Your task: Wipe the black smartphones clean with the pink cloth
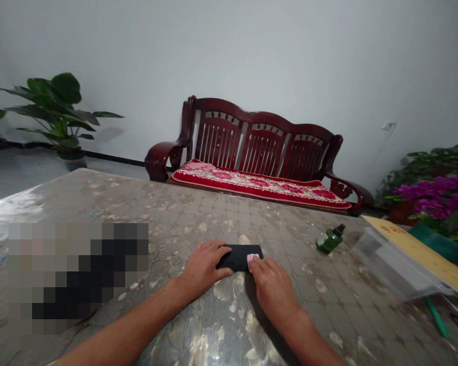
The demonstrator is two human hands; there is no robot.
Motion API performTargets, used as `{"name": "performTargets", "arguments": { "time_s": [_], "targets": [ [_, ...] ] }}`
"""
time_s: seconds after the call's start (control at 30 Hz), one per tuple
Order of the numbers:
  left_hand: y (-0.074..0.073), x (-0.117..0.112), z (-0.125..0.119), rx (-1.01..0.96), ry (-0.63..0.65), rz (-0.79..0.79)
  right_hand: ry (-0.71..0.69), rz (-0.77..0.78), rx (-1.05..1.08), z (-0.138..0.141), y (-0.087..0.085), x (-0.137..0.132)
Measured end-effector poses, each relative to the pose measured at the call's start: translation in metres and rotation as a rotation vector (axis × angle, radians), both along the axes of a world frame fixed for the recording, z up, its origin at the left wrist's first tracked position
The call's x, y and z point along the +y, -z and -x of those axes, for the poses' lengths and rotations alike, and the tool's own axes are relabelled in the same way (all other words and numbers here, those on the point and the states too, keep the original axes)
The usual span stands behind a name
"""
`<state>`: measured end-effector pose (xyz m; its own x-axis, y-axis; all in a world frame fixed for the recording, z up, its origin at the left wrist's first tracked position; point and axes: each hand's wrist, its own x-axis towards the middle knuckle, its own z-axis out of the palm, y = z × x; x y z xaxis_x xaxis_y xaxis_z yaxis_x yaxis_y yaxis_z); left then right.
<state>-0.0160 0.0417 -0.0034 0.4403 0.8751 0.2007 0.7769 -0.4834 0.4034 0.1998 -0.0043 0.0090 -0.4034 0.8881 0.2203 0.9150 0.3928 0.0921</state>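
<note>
A dark, flat smartphone [237, 257] lies on the patterned tablecloth in front of me. My left hand [205, 263] is closed around its left end, thumb on the near edge and fingers at the far edge. A small folded pink cloth [253, 257] rests on the phone's right end, pinched in the fingertips of my right hand [274, 284]. Both forearms reach in from the bottom of the view.
A green spray bottle [330, 239] stands to the right, beside a clear plastic box [399, 264] with a yellow board on top. Pixel blocks hide an area on the left. Beyond the table [137, 203] are a wooden bench [252, 147] and potted plants.
</note>
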Motion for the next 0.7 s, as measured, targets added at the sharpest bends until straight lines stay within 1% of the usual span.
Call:
{"name": "performTargets", "arguments": {
  "time_s": [0.07,0.13,0.17,0.27,0.33,0.4,0.5,0.57,0.63,0.7],
  "targets": [
    [0.0,0.0,0.0,0.007,-0.001,0.006,0.072,0.004,-0.031,-0.004,-0.001,0.003],
    [0.0,0.001,0.0,0.01,-0.001,0.011,0.069,-0.01,-0.029,-0.003,0.0,0.004],
    [0.0,0.001,0.0,0.011,0.0,0.014,0.033,-0.021,-0.016,-0.001,0.002,0.003],
    [-0.002,0.0,0.0,0.015,0.001,0.02,-0.143,-0.055,0.041,0.008,0.01,0.002],
    [-0.003,0.0,-0.001,0.02,0.001,0.026,-0.217,-0.071,0.077,0.011,0.013,0.003],
    [-0.003,0.001,0.0,0.024,0.001,0.031,-0.197,-0.089,0.101,0.008,0.015,0.006],
    [-0.002,0.001,0.0,0.03,0.007,0.026,-0.069,-0.117,0.094,-0.002,0.015,0.014],
    [-0.001,0.002,0.0,0.034,0.009,0.013,-0.012,-0.134,0.078,-0.007,0.016,0.018],
    [0.0,0.002,0.0,0.037,0.007,0.005,-0.026,-0.151,0.083,-0.007,0.017,0.02],
    [-0.001,0.002,0.0,0.04,0.004,0.006,-0.107,-0.161,0.11,-0.002,0.019,0.019]
  ]
}}
